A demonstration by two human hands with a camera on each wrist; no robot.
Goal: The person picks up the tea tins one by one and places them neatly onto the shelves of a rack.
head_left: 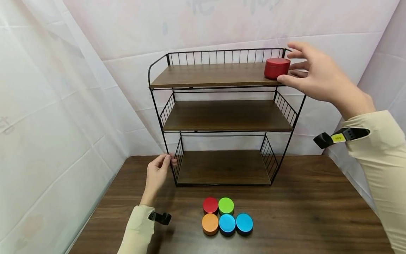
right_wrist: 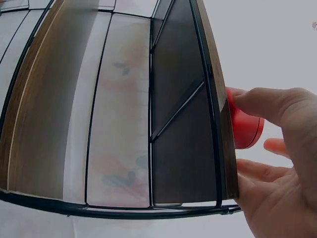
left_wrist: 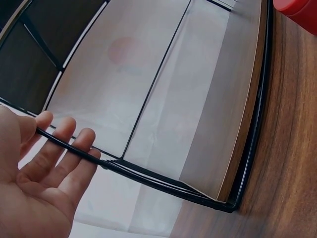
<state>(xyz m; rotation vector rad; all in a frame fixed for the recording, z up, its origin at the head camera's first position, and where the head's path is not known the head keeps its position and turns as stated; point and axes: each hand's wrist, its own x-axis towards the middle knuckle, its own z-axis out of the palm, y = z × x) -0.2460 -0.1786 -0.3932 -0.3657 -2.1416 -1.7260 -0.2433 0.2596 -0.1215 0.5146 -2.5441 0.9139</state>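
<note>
A three-tier wire shelf rack [head_left: 226,114] with brown boards stands upright on the table. My left hand [head_left: 158,173] holds its left front post low down, thumb on one side and fingers behind, as the left wrist view also shows [left_wrist: 54,178]. On the top board's right end sits a round red tin [head_left: 277,68] with its lid on. My right hand [head_left: 323,74] is beside it, thumb tip at the tin's lower front and the other fingers spread loosely to its right. In the right wrist view, the thumb overlaps the red tin [right_wrist: 245,124] while the remaining fingers are apart from it.
Several round tins stand grouped on the table [head_left: 304,208] before the rack: a red tin [head_left: 210,205] and a green tin [head_left: 226,205] behind, an orange tin [head_left: 210,224] and two blue tins [head_left: 227,224] in front. A pale curtain [head_left: 73,106] hangs around the table.
</note>
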